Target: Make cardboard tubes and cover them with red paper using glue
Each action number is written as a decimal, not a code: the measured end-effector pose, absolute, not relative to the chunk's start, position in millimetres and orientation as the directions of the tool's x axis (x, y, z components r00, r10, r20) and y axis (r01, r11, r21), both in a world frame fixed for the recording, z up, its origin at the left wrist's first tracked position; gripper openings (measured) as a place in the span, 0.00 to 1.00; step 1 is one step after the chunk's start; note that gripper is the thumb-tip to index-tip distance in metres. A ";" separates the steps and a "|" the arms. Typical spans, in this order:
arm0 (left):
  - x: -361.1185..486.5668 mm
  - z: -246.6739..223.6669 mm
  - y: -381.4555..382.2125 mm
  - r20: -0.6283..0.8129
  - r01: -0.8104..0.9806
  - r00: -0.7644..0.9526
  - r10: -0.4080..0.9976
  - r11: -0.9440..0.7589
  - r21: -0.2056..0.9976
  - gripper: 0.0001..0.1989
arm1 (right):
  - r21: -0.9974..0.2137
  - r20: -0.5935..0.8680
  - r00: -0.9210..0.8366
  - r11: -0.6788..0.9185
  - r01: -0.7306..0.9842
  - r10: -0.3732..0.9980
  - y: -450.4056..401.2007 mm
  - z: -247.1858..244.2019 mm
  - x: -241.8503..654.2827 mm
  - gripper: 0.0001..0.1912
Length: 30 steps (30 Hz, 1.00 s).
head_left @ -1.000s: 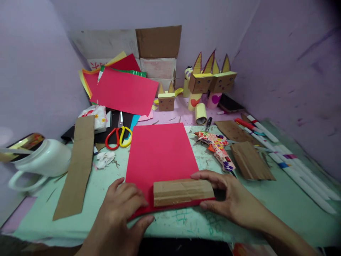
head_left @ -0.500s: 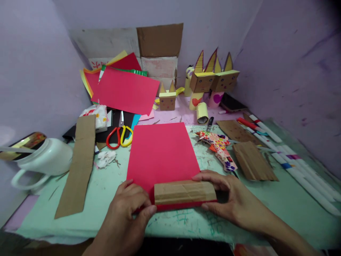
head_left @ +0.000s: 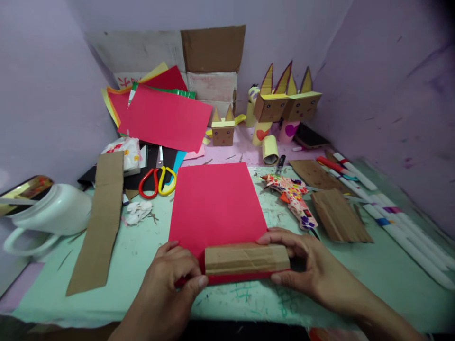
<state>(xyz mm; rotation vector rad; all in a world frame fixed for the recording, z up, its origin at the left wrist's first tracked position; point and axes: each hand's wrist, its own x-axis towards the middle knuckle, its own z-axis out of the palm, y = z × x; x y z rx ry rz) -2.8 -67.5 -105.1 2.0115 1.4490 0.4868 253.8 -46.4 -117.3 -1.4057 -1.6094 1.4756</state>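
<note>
The person has 2 hands at the near edge of the red sheet (head_left: 216, 203), which lies flat on the green-covered surface (head_left: 138, 255). On that edge sits a folded cardboard strip (head_left: 245, 259), running crossways. The right hand (head_left: 305, 263) is clamped round the strip's right end, fingers at the far side, thumb at the near. The left hand (head_left: 168, 286), apart from it, seems to pinch the sheet's near left corner just beside the strip's other end. To me this looks like lining up cardboard and paper; whether they are stuck together, I can't tell. The next move, I'd judge, calls for keeping the strip square while pressing the paper evenly against it. The glue gun (head_left: 293, 199) lies within reach on the right.
</note>
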 end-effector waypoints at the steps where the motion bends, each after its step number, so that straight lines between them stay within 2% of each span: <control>1: -2.9 -104.8 -67.1 -0.066 0.717 0.339 0.939 -0.212 0.665 0.13 | -0.934 -0.257 -0.310 -0.153 0.322 0.915 -46.5 -117.2 253.5 0.19; 7: -2.2 -101.3 -65.6 -0.138 0.727 0.340 0.930 -0.167 0.666 0.14 | -0.929 -0.278 -0.330 -0.165 0.332 0.902 -46.8 -115.4 252.7 0.19; 26: -2.2 -102.9 -69.2 -0.151 0.746 0.335 0.930 -0.163 0.645 0.13 | -0.923 -0.257 -0.321 -0.134 0.361 0.912 -51.6 -118.6 251.5 0.18; 30: -3.8 -101.5 -68.2 -0.121 0.742 0.356 0.926 -0.202 0.639 0.13 | -0.932 -0.268 -0.307 -0.165 0.321 0.913 -51.7 -118.5 248.7 0.19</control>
